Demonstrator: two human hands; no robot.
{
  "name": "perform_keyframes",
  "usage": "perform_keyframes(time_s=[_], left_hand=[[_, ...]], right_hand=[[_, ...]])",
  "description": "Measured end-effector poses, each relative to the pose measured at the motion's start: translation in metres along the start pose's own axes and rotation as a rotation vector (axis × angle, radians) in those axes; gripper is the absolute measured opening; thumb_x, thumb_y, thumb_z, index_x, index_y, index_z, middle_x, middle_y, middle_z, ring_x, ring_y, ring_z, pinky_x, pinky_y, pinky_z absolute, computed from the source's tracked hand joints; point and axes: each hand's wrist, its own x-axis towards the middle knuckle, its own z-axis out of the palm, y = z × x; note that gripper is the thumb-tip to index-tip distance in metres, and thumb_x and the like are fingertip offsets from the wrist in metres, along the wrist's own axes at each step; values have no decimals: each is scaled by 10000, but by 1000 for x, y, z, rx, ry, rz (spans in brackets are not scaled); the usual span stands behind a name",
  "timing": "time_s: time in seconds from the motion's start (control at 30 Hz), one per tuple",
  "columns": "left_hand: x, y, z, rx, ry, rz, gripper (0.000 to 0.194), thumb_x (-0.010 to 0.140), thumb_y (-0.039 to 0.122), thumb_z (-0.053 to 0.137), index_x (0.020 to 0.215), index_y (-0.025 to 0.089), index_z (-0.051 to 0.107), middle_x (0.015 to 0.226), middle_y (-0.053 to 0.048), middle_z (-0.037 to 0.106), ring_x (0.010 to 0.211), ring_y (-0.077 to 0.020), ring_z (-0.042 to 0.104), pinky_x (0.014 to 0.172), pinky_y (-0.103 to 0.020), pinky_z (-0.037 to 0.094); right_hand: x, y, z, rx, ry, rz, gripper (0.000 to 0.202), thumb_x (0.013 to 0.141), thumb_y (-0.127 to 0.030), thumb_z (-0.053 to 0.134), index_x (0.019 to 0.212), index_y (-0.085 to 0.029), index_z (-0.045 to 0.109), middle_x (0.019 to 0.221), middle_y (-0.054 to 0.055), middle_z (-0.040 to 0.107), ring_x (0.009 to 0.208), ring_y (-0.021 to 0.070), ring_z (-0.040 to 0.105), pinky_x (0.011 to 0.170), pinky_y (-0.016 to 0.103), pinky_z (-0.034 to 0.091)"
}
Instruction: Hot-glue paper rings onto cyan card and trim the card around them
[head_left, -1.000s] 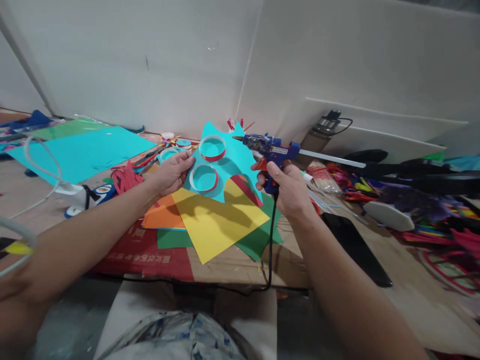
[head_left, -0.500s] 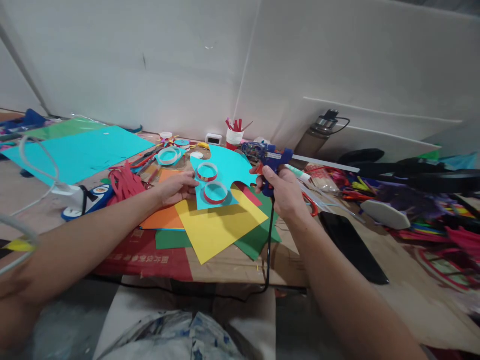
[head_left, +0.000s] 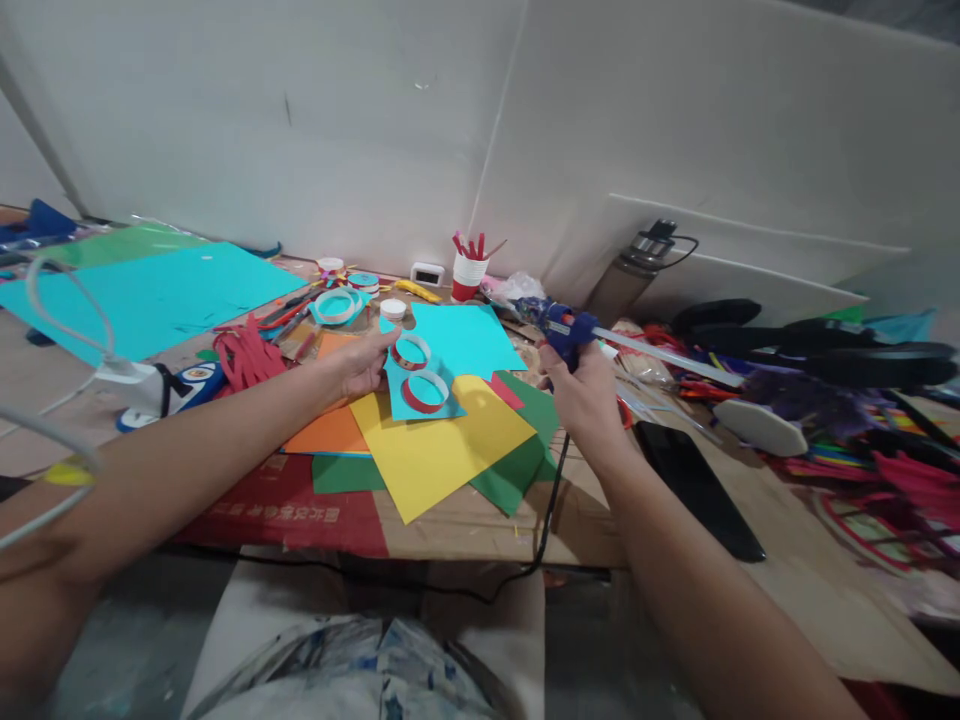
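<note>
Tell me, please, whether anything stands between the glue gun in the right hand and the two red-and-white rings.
Nothing visible stands between the glue gun and the rings; turquoise paper lies low across that gap. The red-and-white cup stands farther back, apart from that path.

The bare left arm (head_left: 225, 440) reaches forward from the lower left, the left grip (head_left: 367, 362) closed in a pinch. The right arm (head_left: 675, 540) slants in from the lower right, the right grip (head_left: 585, 395) curled closed.

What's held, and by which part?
Right grip: blue pistol-shaped glue gun, by its handle. Left grip: turquoise paper sheet bearing two red-and-white rings, by its left edge.
</note>
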Motion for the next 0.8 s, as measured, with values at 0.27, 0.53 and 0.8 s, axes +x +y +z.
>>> perform_keyframes(time_s=[0.27,0.53,0.8], left_hand=[[14,6,7,-78,30,-76,162,980,272,610,953,143,703,688,-80,764,523,-234,723,518,-315,605],[11,-2,5,-183,17,101,161,941,64,565,992,115,709,655,-48,755,482,-171,680,524,-258,587],[6,0,1,-218,14,103,201,959,118,571,799,124,692,596,-49,717,489,-165,664,491,-245,546]], right_hand=[[-2,7,-17,-321,14,-109,458,924,-511,529,1136,-155,724,1148,199,733,1141,361,631,1019,525,474],[-2,37,-32,-509,-16,-59,491,946,-429,536,1335,-168,686,1250,182,726,1138,343,660,995,480,499],[-8,24,-26,-977,-257,12,558,1023,-294,464,1575,-218,452,1195,178,722,1026,325,697,844,395,500]])
